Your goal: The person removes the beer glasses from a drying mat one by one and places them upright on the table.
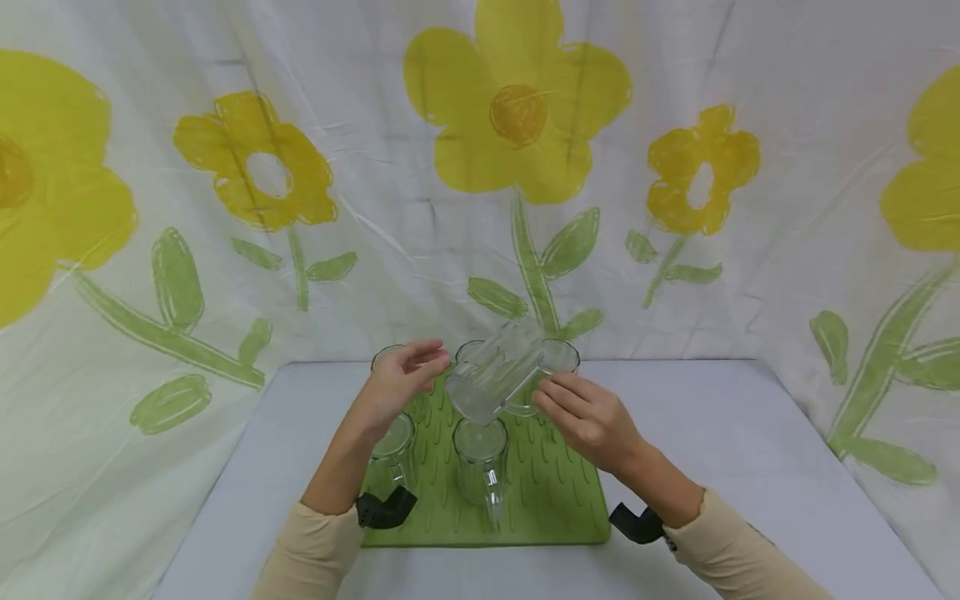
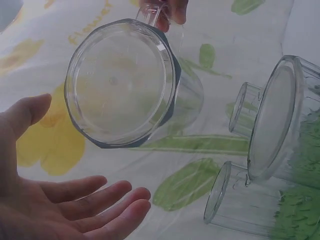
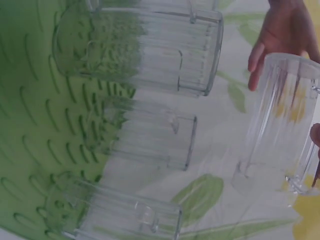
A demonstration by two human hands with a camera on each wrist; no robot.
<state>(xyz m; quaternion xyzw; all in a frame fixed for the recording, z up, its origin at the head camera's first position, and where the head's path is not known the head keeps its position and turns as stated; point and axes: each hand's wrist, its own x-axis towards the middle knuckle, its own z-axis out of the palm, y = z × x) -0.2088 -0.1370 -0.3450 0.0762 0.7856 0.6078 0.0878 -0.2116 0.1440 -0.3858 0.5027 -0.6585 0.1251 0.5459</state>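
Note:
A clear glass mug [image 1: 495, 371] is held tilted in the air over a green drying mat [image 1: 555, 500]. My right hand [image 1: 592, 421] grips it by the handle; in the right wrist view only fingertips [image 3: 315, 134] show at the right edge. The round base of the mug [image 2: 117, 82] faces my left hand [image 2: 85, 210], whose fingers are spread and relaxed, apart from the glass. In the head view the left hand [image 1: 397, 383] is just left of the mug. Below it, another glass mug [image 1: 480, 442] stands upside down on the mat, handle toward me.
More upturned glass mugs stand on the mat: one front left [image 1: 393, 437], others in the back row, including a back-right mug [image 1: 562, 357] partly behind the held one. A pale table [image 1: 675, 417] lies around the mat. A flower-painted curtain [image 1: 360, 275] hangs behind.

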